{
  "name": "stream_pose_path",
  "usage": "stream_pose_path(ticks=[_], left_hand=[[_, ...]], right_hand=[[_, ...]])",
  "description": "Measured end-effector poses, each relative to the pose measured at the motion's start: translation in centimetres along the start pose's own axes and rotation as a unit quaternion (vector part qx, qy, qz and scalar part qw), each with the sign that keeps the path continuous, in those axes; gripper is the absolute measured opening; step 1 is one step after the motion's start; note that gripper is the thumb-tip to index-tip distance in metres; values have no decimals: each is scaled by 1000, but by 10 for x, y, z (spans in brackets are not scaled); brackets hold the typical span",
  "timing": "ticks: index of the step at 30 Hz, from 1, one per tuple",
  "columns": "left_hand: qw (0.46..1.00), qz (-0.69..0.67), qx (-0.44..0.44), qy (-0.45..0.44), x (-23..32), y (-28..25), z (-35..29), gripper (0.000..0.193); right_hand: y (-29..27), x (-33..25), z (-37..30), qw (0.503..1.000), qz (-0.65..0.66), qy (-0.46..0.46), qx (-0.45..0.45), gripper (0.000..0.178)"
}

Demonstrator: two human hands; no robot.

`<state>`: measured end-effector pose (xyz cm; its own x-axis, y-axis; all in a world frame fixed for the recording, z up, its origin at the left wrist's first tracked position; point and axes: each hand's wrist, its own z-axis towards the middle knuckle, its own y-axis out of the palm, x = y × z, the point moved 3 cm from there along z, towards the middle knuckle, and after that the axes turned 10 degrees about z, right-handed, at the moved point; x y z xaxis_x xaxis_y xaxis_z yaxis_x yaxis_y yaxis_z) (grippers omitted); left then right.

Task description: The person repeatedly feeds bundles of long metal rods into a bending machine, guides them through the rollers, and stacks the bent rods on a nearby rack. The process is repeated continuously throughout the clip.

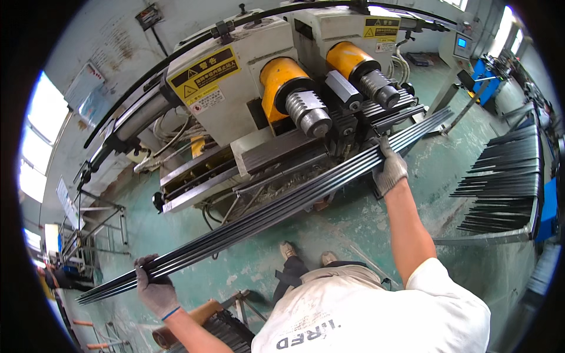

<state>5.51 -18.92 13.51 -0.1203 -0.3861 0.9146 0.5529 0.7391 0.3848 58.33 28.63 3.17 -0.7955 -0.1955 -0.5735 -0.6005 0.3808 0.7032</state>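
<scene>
Both my gloved hands carry a bundle of long, thin dark metal rods [282, 212] across the front of my body. It slants from the lower left up to the right, its ends reaching past each hand. Near the left end, my left hand [154, 288] is wrapped round the rods. My right hand [389, 169] grips them toward the right end, close in front of the machine [244, 85]. Two ridged metal rollers [308, 113] on orange housings stick out of that machine, just beyond the bundle.
A rack of many dark rods [503, 176] stands at the right. More rods [215, 332] lie on a stand by my left side. A small control panel [462, 44] with a lit screen is at the far right. Metal frames [103, 226] stand at the left on the green floor.
</scene>
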Motion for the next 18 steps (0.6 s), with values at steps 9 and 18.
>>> stream_pose_path(ticks=[9, 18], left_hand=[[975, -155, 4, -162, -158, 40, 122, 31], [947, -165, 45, -271, -217, 117, 159, 31]], right_hand=[[106, 45, 22, 997, 73, 8, -12, 35], [114, 59, 76, 996, -69, -55, 13, 31]])
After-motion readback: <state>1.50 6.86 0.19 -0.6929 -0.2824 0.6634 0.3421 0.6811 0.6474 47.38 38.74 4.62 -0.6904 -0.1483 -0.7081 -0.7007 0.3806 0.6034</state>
